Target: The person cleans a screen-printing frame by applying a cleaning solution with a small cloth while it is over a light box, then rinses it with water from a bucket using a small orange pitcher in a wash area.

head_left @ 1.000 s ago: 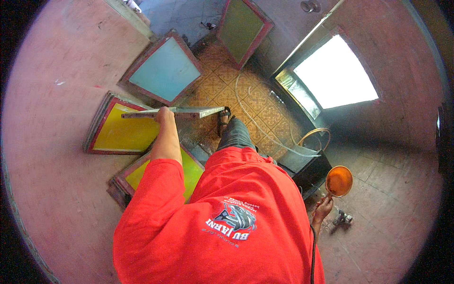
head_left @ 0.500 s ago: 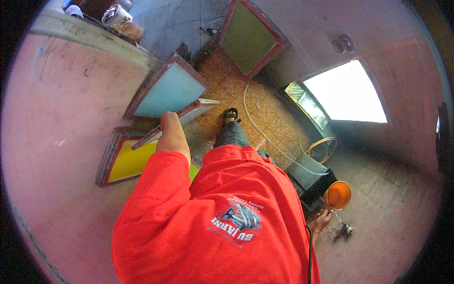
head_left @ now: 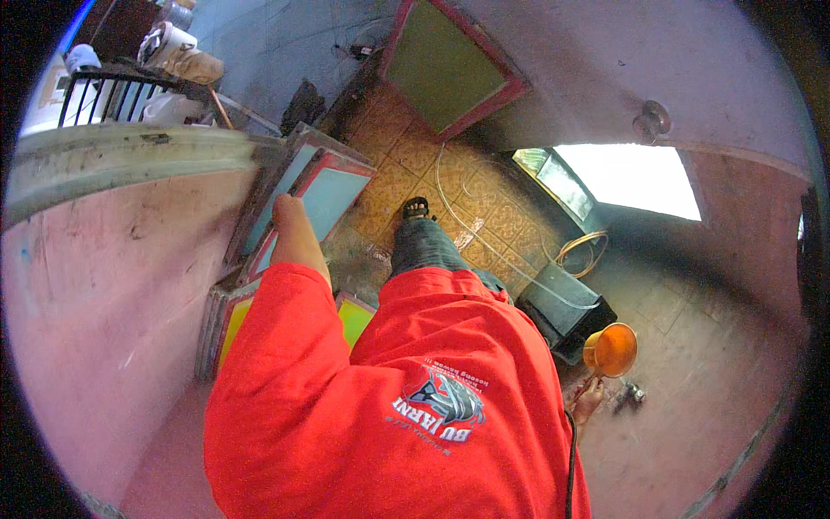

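On my left, a red-edged framed screen (head_left: 337,197) with a pale blue face leans nearly flat against another pale blue framed screen (head_left: 292,169) by the wall. My left hand (head_left: 288,212) is closed over its upper edge; the fingertips are hidden behind it. Low on my right, my right hand (head_left: 590,400) grips the handle of an orange dipper (head_left: 619,349), held with its bowl facing up. I cannot make out whether it holds liquid. A yellow framed screen (head_left: 233,330) stands below the left forearm, and a yellow-green one (head_left: 354,318) shows beside my shirt.
An olive framed screen (head_left: 445,73) leans at the far wall. A pale hose (head_left: 484,242) runs over the brown tiles to a dark box (head_left: 562,303), with a coiled hose (head_left: 588,255) beside it. A bright lit panel (head_left: 627,182) is at the right. A bucket (head_left: 169,45) stands far left.
The screen in my left hand has swung from standing edge-on to leaning against the blue screen behind it. The dipper stays in my right hand, slightly tilted. My view has shifted.
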Tool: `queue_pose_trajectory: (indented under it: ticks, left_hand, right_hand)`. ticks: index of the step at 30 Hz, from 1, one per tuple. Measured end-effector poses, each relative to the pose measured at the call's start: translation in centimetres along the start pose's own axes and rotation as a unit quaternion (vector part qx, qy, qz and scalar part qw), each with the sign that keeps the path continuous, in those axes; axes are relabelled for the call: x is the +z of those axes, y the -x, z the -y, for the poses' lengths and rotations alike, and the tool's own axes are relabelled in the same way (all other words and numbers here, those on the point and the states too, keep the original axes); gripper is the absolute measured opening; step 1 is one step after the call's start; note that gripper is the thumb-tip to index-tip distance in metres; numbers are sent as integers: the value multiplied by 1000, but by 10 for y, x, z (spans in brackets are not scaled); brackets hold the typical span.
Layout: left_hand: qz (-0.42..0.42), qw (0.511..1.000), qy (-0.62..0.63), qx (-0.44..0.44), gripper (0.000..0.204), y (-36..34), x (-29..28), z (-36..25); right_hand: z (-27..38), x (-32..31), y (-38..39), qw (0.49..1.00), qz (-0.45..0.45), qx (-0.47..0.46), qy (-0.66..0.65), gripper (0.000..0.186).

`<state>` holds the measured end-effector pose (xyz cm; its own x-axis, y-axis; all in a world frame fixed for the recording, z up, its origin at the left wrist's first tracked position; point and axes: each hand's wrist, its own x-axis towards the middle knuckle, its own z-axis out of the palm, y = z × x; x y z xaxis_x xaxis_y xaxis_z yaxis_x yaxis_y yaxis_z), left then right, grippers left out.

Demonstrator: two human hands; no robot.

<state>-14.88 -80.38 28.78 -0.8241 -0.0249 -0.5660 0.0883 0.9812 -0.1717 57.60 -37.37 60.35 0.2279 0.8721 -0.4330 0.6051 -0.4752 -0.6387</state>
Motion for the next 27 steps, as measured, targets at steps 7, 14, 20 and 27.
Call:
queue_pose_trajectory:
  ticks: [7, 14, 20, 27]
  left_hand:
    - [-80, 864, 420, -266, 59, 0, -38, -72]
    - [-293, 828, 289, 381, 59, 0, -184, -323]
    - [-128, 853, 6, 506, 59, -36, -273, -459]
    - [-239, 754, -151, 593, 75, -54, -282, -477]
  right_hand:
    - [-2, 12, 8, 999, -39, 20, -26, 22]
    - [-6, 32, 44, 989, -72, 105, -70, 19]
    - [2, 25, 121, 968, -136, 143, -157, 18]
    - [-17, 10, 239, 921, -256, 216, -198, 22]
